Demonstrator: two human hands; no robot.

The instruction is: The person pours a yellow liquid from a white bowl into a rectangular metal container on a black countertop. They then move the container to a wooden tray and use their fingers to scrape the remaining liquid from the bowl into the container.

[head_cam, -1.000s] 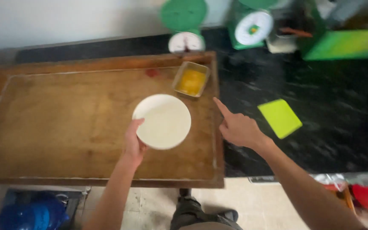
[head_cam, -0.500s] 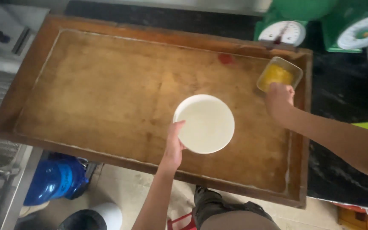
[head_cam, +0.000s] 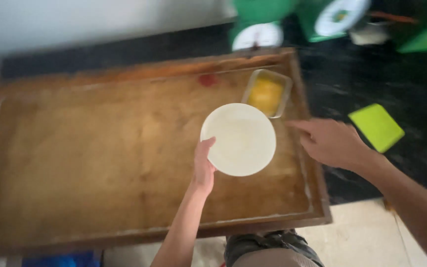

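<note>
Left hand point(head_cam: 203, 165) grips the white bowl's point(head_cam: 238, 139) rim; right hand point(head_cam: 329, 143) hovers open, empty, beside the yellow-filled tray point(head_cam: 267, 93). Best kept level over the wooden board point(head_cam: 100, 153).

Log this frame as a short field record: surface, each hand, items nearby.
surface: large wooden tray-board with raised rim, on a dark counter
left hand: grips the near-left edge of a white bowl
right hand: open, over the board's right rim, holding nothing
by bowl: small rectangular container with yellow contents
counter: lime-green square pad, green scales
</note>
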